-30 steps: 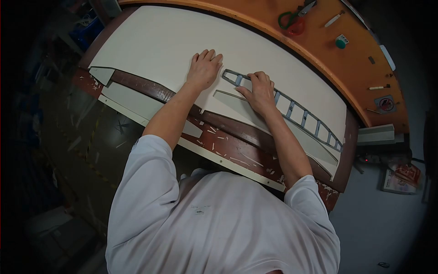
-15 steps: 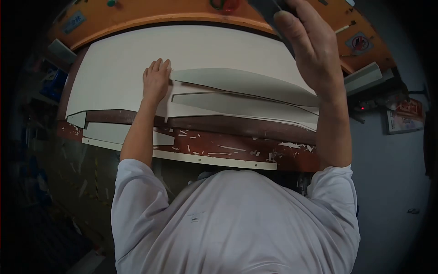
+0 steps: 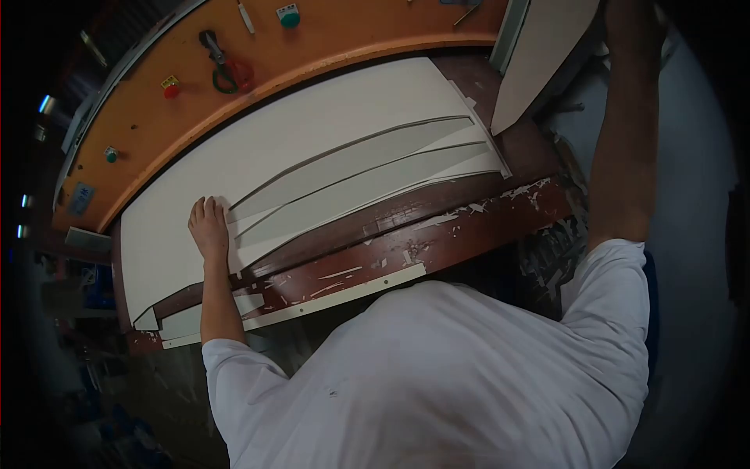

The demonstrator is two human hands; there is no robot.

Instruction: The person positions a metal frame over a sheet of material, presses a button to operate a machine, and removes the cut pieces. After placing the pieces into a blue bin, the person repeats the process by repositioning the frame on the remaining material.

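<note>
My left hand [image 3: 209,228] lies flat, fingers together, on a large white sheet [image 3: 258,148] spread over a dark brown table [image 3: 437,227]. It presses at the left tip of two long tapered cuts [image 3: 351,176] that fan out to the right. My right arm [image 3: 625,133] stretches up toward the top right corner. Its hand is beyond the dark edge of the picture, so what it holds cannot be seen. A white panel [image 3: 539,55] stands tilted just left of that arm.
An orange bench [image 3: 344,31] curves behind the sheet, carrying scissors with red and green handles [image 3: 225,70], a green knob [image 3: 288,14] and a red knob [image 3: 169,87]. White offcuts and slivers [image 3: 336,275] litter the table's front edge. Grey floor lies on the right.
My right hand lifted a blue ladder-like template off the sheet, then swung up and right out of sight. My left hand stayed pressed on the sheet. The view turned right.
</note>
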